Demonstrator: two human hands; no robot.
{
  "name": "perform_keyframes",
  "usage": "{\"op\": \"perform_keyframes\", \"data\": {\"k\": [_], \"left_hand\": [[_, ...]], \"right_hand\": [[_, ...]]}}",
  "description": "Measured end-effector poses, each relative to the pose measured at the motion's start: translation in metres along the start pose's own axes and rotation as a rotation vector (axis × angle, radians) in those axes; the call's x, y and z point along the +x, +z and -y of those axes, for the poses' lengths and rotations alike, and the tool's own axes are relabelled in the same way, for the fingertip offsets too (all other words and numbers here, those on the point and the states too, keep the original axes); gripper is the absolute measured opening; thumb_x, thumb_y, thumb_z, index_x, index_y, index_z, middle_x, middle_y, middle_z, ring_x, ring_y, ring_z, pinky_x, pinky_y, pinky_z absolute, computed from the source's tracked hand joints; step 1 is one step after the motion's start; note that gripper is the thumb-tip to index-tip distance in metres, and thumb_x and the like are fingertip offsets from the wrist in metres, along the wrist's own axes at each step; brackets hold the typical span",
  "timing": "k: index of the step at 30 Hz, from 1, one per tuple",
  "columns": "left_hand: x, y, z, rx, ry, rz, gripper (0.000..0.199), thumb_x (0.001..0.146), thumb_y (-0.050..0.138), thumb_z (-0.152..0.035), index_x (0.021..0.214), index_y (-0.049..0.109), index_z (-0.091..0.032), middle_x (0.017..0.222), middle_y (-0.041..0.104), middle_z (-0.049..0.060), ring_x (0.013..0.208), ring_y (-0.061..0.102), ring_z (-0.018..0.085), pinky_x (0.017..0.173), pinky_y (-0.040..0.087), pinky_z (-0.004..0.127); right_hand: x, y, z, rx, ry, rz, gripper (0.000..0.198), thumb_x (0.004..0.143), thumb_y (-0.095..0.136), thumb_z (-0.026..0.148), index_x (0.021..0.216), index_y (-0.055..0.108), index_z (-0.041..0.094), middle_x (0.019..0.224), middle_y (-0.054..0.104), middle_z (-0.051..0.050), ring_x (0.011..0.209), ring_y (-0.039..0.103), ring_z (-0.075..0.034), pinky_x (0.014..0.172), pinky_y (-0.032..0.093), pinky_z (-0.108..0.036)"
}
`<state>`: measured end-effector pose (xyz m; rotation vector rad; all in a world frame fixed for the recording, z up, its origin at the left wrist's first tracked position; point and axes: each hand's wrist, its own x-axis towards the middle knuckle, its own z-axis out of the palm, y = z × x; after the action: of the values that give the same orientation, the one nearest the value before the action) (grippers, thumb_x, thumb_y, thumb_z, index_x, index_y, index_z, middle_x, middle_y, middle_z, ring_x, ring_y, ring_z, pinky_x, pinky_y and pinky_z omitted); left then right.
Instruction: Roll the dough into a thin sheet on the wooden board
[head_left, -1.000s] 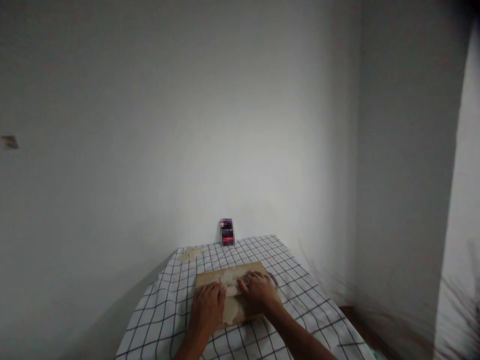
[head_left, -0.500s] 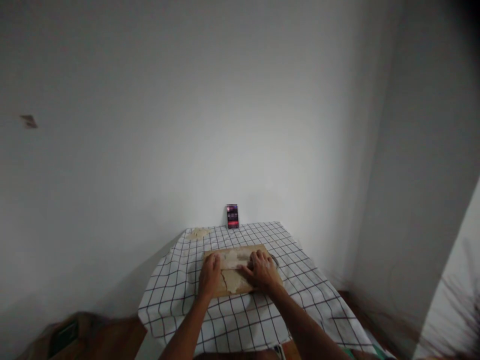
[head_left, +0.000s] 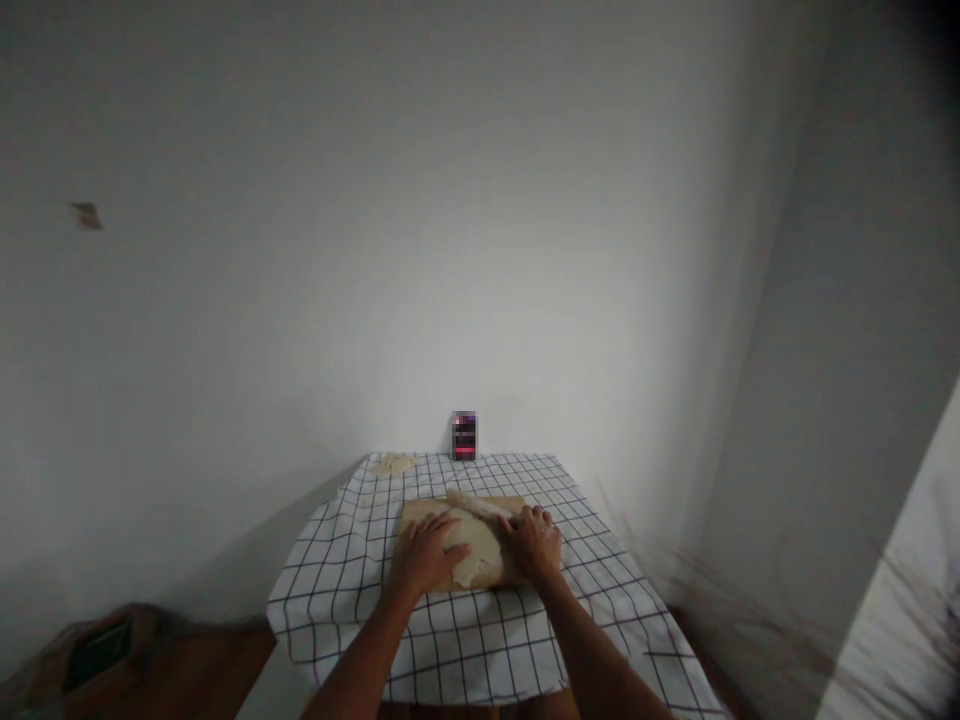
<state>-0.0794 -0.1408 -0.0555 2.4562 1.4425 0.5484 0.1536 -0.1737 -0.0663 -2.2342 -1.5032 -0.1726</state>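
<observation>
Dough sheet lies flat on wooden board, mid table, under checked cloth. Left hand spread, palm pressing dough's near-left part. Right hand at dough's right edge, fingers curled; far edge looks lifted, grip pinching it, I judge. Step: folding or flattening dough. Small dough scrap at far left corner, dark box at far edge.
</observation>
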Motion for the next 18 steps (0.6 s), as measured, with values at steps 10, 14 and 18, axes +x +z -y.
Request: {"op": "perform_keyframes", "data": {"k": [10,14,18], "left_hand": [[0.01,0.006,-0.017,0.137,-0.148,-0.129,0.053,0.108,0.048,-0.041,0.156,0.061,-0.022,0.165,0.061,0.015,0.157,0.048,0.036,0.134,0.029,0.061],[0.023,0.011,-0.017,0.122,-0.152,-0.14,0.051,0.109,0.044,-0.032,0.154,0.061,-0.016,0.162,0.061,0.019,0.155,0.048,0.036,0.131,0.029,0.059],[0.024,0.011,-0.02,0.112,-0.137,-0.157,0.048,0.109,0.044,-0.029,0.152,0.061,-0.016,0.16,0.063,0.018,0.152,0.052,0.033,0.128,0.033,0.051]], "right_hand": [[0.005,-0.001,-0.015,0.173,0.117,-0.012,0.057,0.112,0.042,0.067,0.114,0.071,0.019,0.124,0.076,-0.019,0.123,0.07,-0.033,0.092,0.052,-0.038],[0.007,-0.001,-0.018,0.238,0.138,-0.005,0.058,0.111,0.042,0.069,0.113,0.071,0.02,0.124,0.077,-0.019,0.122,0.072,-0.033,0.092,0.052,-0.038],[0.007,-0.002,-0.016,0.275,0.153,-0.006,0.059,0.111,0.041,0.07,0.111,0.072,0.02,0.124,0.077,-0.02,0.121,0.072,-0.034,0.091,0.051,-0.037]]}}
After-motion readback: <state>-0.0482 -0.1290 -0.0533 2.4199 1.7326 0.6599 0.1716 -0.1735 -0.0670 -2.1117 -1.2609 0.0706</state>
